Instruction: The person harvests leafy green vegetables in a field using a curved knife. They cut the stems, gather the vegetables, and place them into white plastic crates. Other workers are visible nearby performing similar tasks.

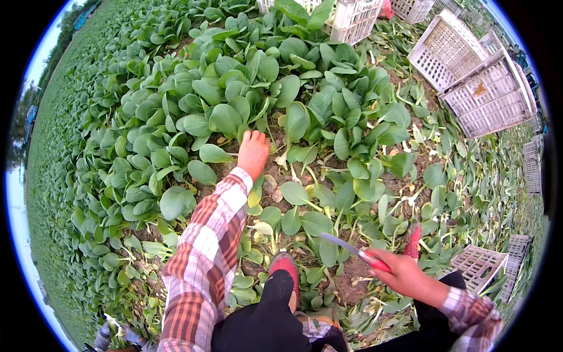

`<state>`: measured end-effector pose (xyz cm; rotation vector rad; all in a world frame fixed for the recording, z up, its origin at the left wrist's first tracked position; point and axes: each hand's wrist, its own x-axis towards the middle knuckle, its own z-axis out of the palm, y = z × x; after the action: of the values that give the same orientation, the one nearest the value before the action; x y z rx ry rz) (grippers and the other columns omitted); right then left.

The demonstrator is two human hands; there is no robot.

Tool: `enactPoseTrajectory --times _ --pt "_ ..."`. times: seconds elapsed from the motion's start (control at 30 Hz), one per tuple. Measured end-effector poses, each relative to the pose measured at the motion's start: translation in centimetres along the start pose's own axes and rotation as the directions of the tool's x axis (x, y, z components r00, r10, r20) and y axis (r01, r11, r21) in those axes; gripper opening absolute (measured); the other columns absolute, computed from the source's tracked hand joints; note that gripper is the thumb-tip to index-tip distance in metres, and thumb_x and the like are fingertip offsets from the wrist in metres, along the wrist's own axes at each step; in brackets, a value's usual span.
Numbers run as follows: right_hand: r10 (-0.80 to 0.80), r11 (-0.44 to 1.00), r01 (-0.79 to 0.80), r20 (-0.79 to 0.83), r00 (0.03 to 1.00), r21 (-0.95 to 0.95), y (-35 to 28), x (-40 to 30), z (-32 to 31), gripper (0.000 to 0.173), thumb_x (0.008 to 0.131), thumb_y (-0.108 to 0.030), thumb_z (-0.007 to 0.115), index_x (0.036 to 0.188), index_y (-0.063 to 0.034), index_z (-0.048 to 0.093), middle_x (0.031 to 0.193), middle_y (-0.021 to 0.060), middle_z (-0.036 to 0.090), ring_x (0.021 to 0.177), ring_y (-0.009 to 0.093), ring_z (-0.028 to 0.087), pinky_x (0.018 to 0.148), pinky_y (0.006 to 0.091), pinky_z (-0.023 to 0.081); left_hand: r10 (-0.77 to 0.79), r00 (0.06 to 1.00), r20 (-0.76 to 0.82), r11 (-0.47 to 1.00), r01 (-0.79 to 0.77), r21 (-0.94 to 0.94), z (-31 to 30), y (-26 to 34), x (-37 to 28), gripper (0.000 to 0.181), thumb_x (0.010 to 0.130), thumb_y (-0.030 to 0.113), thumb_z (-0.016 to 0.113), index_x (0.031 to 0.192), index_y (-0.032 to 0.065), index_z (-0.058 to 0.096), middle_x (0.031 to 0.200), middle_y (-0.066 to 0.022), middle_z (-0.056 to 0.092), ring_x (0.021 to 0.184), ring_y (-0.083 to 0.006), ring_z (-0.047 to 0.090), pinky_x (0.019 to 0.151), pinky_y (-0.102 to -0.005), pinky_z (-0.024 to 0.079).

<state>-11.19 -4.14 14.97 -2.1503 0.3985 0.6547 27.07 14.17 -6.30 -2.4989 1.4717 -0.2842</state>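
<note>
My left hand (pixel 254 152) reaches in at the base of a leafy green plant (pixel 228 119), at the edge of the dense bed. Its fingers are curled and their tips lie hidden among the stems, so its grip cannot be made out. In my right hand (pixel 402 273) is a knife with a red handle (pixel 374 260). The knife's blade (pixel 338 242) points up and left over low leaves, well apart from the left hand. Cut or fallen leaves (pixel 314 223) and yellowed ones lie on the soil between the two hands.
White plastic crates (pixel 488 94) stand at the upper right, with another crate (pixel 352 20) at the top. A further crate (pixel 477 266) sits at the lower right. My red shoe (pixel 285 266) is among the leaves. Another person's gloved hands (pixel 118 336) show at the lower left with greens.
</note>
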Motion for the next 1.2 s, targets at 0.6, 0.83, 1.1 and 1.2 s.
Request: enactPoseTrajectory --times 0.6,0.83,1.1,1.2 --pt "0.249 0.818 0.125 -0.541 0.803 0.562 -3.6 27.7 16.5 0.052 0.090 -0.012 0.062 0.140 -0.0104 0.047 0.117 0.0162 0.065 0.102 0.018 0.063 0.089 0.0297 0.047 -0.158 0.987 -0.039 0.975 0.149 -0.167 0.4 0.5 -1.3 0.016 0.076 0.009 0.059 0.089 0.0095 0.067 0.086 -0.0085 0.057 0.087 -0.0246 0.056 0.075 -0.0361 0.043" --pt "0.273 0.749 0.080 -0.416 0.867 0.658 0.4 18.2 19.8 0.056 0.087 -0.015 0.066 0.141 -0.0148 0.048 0.113 0.0115 0.067 0.084 0.017 0.065 0.076 0.0305 0.051 -0.129 0.990 -0.054 0.928 0.101 -0.358 -3.3 -1.0 -3.4 0.013 0.067 0.013 0.074 0.077 0.0091 0.067 0.097 -0.0102 0.059 0.094 -0.0256 0.055 0.078 -0.0400 0.041" --pt "0.230 0.796 0.319 -0.744 0.627 0.514 -0.6 16.3 11.7 0.053 0.090 -0.011 0.063 0.140 -0.0076 0.047 0.103 0.0029 0.066 0.076 0.006 0.056 0.067 0.0209 0.047 0.151 0.989 0.010 0.299 -0.035 -0.954 -10.9 2.8 -6.9 0.023 0.078 0.017 0.063 0.096 0.0029 0.063 0.116 -0.0099 0.064 0.118 -0.0229 0.056 0.105 -0.0419 0.039" --pt "0.355 0.439 0.369 -0.536 0.766 0.819 -0.8 14.2 9.7 0.057 0.091 -0.014 0.063 0.143 -0.0084 0.040 0.102 0.0043 0.065 0.048 0.001 0.042 0.039 0.0175 0.032 0.300 0.884 0.359 -0.276 0.441 -0.854 -13.0 4.6 -6.8 0.031 0.083 0.022 0.063 0.107 0.0025 0.059 0.108 -0.0075 0.064 0.110 -0.0190 0.060 0.097 -0.0338 0.045"
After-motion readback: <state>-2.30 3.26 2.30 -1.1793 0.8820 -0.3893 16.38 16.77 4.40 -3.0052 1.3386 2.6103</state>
